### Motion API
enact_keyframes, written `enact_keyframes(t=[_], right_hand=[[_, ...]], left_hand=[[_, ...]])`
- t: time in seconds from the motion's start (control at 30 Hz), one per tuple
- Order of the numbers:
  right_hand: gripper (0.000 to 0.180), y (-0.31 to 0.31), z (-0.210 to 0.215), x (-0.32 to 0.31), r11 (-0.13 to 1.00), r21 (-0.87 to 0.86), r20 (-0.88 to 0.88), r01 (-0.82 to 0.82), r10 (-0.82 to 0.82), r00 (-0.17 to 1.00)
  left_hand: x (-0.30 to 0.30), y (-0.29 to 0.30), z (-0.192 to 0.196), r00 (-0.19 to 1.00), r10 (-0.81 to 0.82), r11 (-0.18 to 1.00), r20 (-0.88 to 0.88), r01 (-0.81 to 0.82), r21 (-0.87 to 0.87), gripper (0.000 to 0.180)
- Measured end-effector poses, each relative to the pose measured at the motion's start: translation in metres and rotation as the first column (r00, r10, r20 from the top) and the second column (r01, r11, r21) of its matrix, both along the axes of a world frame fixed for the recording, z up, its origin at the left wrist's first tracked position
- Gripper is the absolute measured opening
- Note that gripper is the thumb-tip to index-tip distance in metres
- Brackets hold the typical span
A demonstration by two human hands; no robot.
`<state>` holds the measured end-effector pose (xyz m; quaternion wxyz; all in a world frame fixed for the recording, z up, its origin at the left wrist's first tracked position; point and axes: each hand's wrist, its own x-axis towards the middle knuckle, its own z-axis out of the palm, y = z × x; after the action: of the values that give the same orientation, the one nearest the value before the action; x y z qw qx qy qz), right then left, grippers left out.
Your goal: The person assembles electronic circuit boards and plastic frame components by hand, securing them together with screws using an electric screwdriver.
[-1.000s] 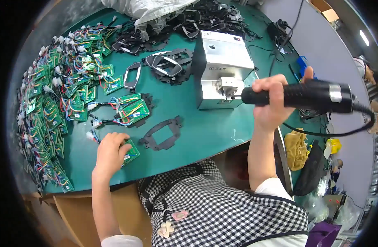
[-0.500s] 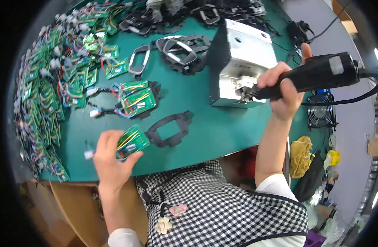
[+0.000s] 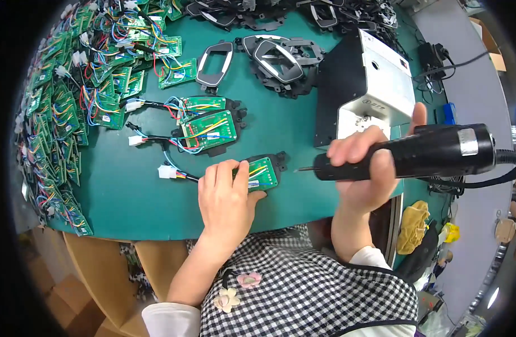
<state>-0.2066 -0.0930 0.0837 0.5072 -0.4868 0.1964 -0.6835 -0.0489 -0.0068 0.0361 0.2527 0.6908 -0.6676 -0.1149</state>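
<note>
Your left hand [image 3: 227, 194] pins the green circuit board [image 3: 258, 174] flat on its black frame at the table's [image 3: 129, 196] near edge, right hand [image 3: 362, 168] fisted around the electric screwdriver [image 3: 415, 154], bit just beside the board, not touching; two finished-looking boards [image 3: 207, 126] behind, big pile [image 3: 61, 95] left.

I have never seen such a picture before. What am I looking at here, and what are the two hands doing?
This is one view from a camera worn on a person's head, looking down at their own bare hands; the lens bends the edges. The left hand presses a green circuit board in a black frame onto the green table. The right hand grips a black electric screwdriver, its tip pointing at the board. Many wired boards are piled at left, black frames lie farther back, and a grey metal box stands beside them.
</note>
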Motion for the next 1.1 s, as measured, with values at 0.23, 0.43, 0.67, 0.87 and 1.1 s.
enact_keyframes(t=[0.23, 0.43, 0.67, 0.87, 1.1], right_hand=[[0.090, -0.007, -0.025, 0.030, 0.999, -0.011, -0.072, -0.049, 0.048, 0.996], [0.088, -0.008, -0.037, 0.036, 0.996, -0.049, -0.082, -0.075, 0.071, 0.994], [0.090, 0.010, -0.022, 0.024, 0.995, -0.016, -0.220, -0.098, 0.093, 0.971], [0.085, 0.017, 0.001, 0.020, 0.992, 0.015, -0.009, -0.128, 0.128, 0.992], [0.078, 0.029, 0.006, 0.017, 0.983, 0.083, 0.146, -0.165, 0.152, 0.977]], left_hand=[[0.001, -0.003, 0.000, 1.000, 0.002, 0.999, -0.028, -0.001, 0.042, 0.055], [0.001, -0.005, -0.003, 0.999, 0.026, 0.998, -0.048, -0.024, 0.055, 0.055], [0.004, -0.003, -0.003, 0.993, 0.020, 0.996, -0.114, -0.010, 0.087, 0.060], [0.005, -0.009, 0.008, 0.970, -0.045, 0.989, -0.238, 0.008, -0.151, 0.045], [-0.003, -0.005, 0.004, 0.969, -0.068, 0.960, -0.237, -0.001, -0.281, 0.021]])
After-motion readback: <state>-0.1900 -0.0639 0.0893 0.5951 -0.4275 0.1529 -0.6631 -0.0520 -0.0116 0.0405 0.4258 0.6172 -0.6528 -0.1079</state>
